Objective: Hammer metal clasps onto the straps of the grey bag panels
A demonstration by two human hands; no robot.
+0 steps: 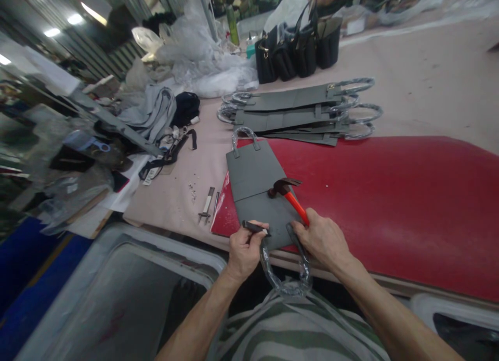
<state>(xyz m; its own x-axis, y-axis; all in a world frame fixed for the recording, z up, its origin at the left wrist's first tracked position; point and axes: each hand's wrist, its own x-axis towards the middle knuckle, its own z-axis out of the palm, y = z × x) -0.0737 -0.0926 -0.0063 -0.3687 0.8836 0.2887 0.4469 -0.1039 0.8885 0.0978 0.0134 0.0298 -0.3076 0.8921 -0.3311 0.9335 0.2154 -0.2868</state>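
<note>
A grey bag panel (pixel 257 169) lies flat on a red mat (pixel 390 195), with a plastic-wrapped handle at its far end and another handle (pixel 286 285) hanging off the table edge towards me. My right hand (pixel 322 236) is closed round the orange grip of a claw hammer (pixel 294 202), whose dark head is over the panel. Beside the near handle's left end, my left hand (pixel 245 249) pinches a short dark rod-like tool with a pale tip (pixel 254 227). Its exact kind cannot be made out.
More grey panels with wrapped handles (pixel 288 111) are stacked behind the mat. Several black bags (pixel 298 49) stand further back. A caliper-like tool (pixel 206 205) lies left of the mat. Clear plastic (pixel 210 65) is heaped at the back left; a grey bin (pixel 128 278) sits below the table.
</note>
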